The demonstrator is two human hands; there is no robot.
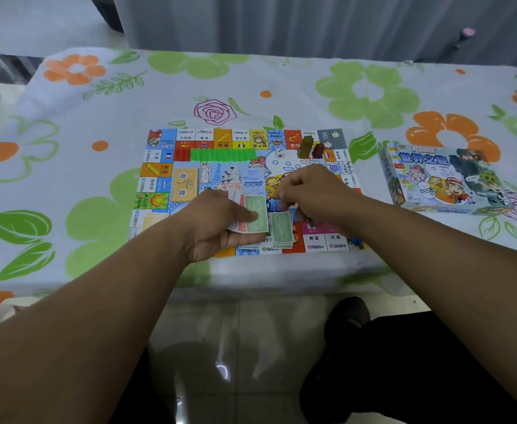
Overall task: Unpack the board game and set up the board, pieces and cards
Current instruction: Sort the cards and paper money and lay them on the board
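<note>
The colourful game board lies flat on the table. My left hand grips a fan of paper money, a green note on top with red ones beneath. My right hand hovers with curled fingers over a small pile of green notes on the board's near edge; whether it pinches a note I cannot tell. A row of green houses and red houses stands at the far side. A white die, two pawns, an orange card stack and a blue card stack rest on the board.
The game box lies to the right of the board on the flowered tablecloth. The table's near edge runs just below the board. My knees and a dark shoe show beneath it over a tiled floor.
</note>
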